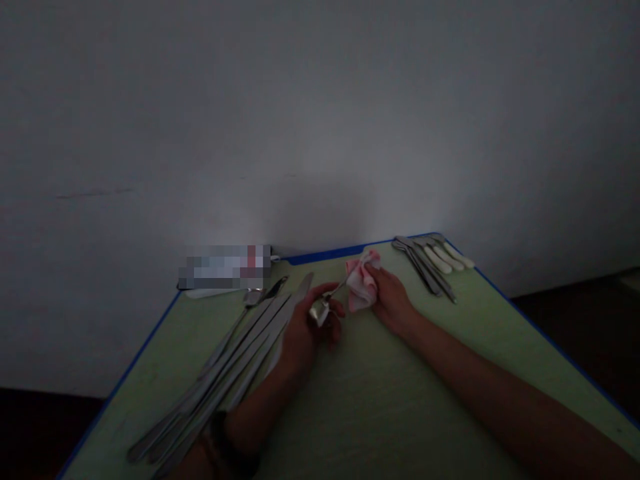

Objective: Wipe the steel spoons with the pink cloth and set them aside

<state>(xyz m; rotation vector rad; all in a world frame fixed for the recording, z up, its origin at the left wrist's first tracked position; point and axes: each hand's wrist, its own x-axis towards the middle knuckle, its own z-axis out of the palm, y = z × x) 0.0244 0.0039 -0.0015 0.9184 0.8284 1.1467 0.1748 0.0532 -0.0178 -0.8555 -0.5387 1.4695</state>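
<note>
A metal spoon (319, 312) is held above the table, its bowl by the fingers of my left hand (304, 328). Its handle runs up and right into a pink and white cloth (362, 285), which hides the far end. My right hand (393, 297) grips that cloth, closed around its right side. Just left of my left hand lie several long table knives (250, 341), side by side and slanting. Another spoon (254, 296) lies at their far end, bowl away from me.
The light green table (400, 400) has a blue edge and stands against a grey wall (320, 120). At the back left is a blurred-out flat object (225, 270). Metal utensils (419, 267) and several white-handled utensils (443, 259) lie at the back right.
</note>
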